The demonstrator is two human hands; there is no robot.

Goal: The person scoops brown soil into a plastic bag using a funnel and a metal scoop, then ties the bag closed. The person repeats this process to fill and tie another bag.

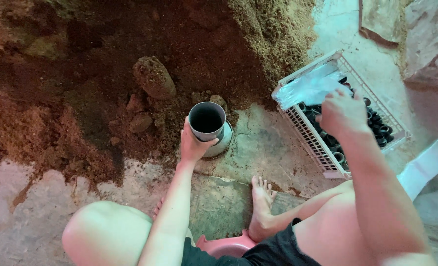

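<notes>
Soil heap (105, 74) lies at the far side, with clods (153, 77) at its near edge. Tube (207, 120) stands upright on a round base (225, 142), just before the heap, held in left hand (193, 143). Crate (317, 143) lies right of the tube; small rings (379, 129) and plastic sheet (310, 86) lie in it, right hand (342, 112) over them. Bare foot (262, 199) rests on the floor, nearer than the tube.

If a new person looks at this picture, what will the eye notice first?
First comes the big soil heap filling the upper left, with hard clods lying at its edge. In the middle, the left hand holds an open dark tube just above the concrete floor. To the right, the right hand reaches into a white crate of small dark tubes.
</notes>
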